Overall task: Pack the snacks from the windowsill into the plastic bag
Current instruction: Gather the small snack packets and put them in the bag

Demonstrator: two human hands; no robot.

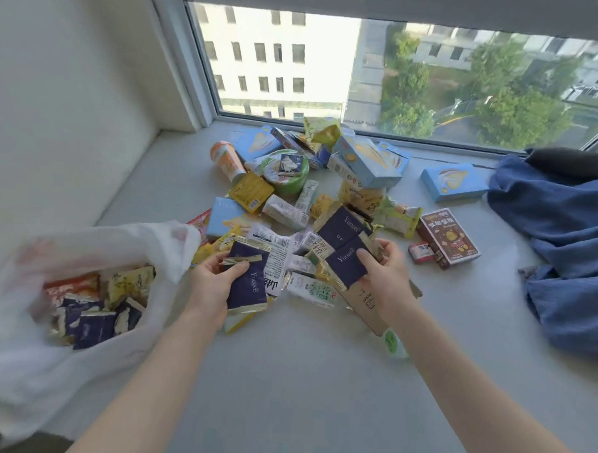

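**Desk:** Report snack location.

**Operator:** I see the snacks (292, 191) piled on the sill (301, 380), from near centre back to the far window (366, 75). The bag (27, 368) lies near left, its mouth open. Bagged packets (94, 323) are already inside.

**Desk:** Hand status?

**Operator:** Left hand (213, 284): fingers and thumb are curled round one navy packet (250, 279), just right of the bag's mouth. Right hand (384, 274): it pinches a second packet (345, 266) over the pile's near edge. A third packet (342, 228) touches that one on its far side. I cannot tell whether the hand holds it too.

**Desk:** Surroundings?

**Operator:** A brown box (449, 238) lies right of the pile and a blue box (453, 181) beyond it. A blue cloth (563, 255) is bunched at the right edge.
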